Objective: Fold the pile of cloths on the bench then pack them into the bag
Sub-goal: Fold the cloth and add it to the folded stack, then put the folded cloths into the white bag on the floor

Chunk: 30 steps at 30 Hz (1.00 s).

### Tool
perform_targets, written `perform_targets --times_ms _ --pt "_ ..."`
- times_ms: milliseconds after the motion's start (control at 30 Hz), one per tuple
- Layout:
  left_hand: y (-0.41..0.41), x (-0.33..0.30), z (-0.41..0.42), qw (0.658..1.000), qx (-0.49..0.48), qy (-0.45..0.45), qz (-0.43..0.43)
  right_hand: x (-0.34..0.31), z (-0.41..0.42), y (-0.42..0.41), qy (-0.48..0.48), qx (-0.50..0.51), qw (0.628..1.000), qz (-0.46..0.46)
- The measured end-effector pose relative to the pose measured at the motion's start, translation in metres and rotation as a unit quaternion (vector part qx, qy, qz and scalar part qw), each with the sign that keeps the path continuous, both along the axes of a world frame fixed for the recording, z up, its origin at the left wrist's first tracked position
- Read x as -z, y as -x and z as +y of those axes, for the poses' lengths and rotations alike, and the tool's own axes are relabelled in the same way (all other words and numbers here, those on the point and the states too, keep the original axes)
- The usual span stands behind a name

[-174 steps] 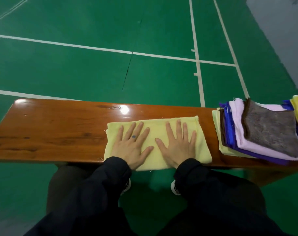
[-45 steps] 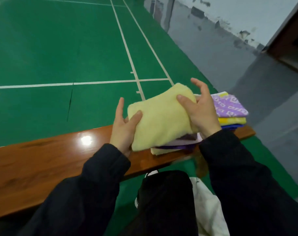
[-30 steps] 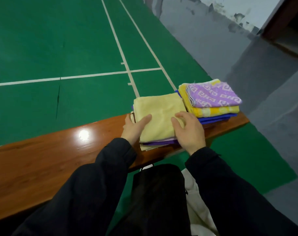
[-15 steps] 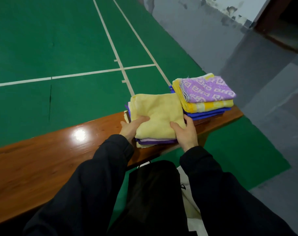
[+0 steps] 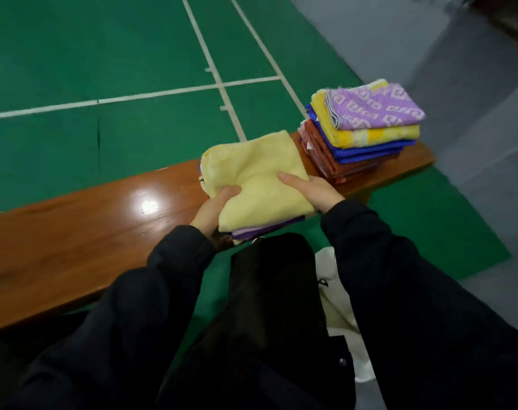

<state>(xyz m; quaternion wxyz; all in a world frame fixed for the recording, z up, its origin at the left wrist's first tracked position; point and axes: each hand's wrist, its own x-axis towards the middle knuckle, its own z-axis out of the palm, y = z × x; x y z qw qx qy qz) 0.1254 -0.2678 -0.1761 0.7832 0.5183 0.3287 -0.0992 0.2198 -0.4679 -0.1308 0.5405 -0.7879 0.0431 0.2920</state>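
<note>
A stack of folded cloths (image 5: 257, 184) with a pale yellow one on top and purple and lilac layers under it is held just above the near edge of the wooden bench (image 5: 74, 232). My left hand (image 5: 213, 208) grips its left side, thumb on top. My right hand (image 5: 313, 187) grips its right side. A second folded stack (image 5: 367, 128), topped by a purple patterned cloth over yellow, blue and rust-red ones, rests at the bench's right end. A white bag (image 5: 340, 309) lies below by my legs, partly hidden by my right sleeve.
Green court flooring with white lines (image 5: 216, 75) stretches beyond the bench. Grey floor (image 5: 473, 143) lies to the right past the bench end. My dark-trousered knee (image 5: 269, 291) is under the held stack.
The yellow-topped stack has been lifted off the bench and drawn toward me, away from the purple-topped stack. Both hands now grip its sides from underneath.
</note>
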Motion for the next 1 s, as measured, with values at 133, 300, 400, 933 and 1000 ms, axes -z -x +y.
perform_targets --times_ms 133,300,400,933,1000 --pt "0.026 -0.001 0.017 1.0 -0.002 0.002 0.008 -0.005 0.017 0.017 -0.037 -0.036 0.997 0.054" --pt "0.053 -0.011 0.03 1.0 0.001 -0.01 0.011 -0.01 0.028 0.033 -0.108 -0.054 0.988 0.101" --pt "0.061 -0.018 0.027 1.0 -0.016 -0.013 -0.006 -0.006 0.023 0.041 -0.151 -0.005 0.984 0.099" --pt "0.018 -0.108 -0.005 0.981 0.141 -0.004 -0.13 -0.066 -0.024 0.093 -0.322 0.147 0.934 0.057" --pt "0.004 -0.12 -0.02 0.969 0.188 0.012 -0.157 -0.085 -0.042 0.096 -0.292 0.182 0.938 0.032"
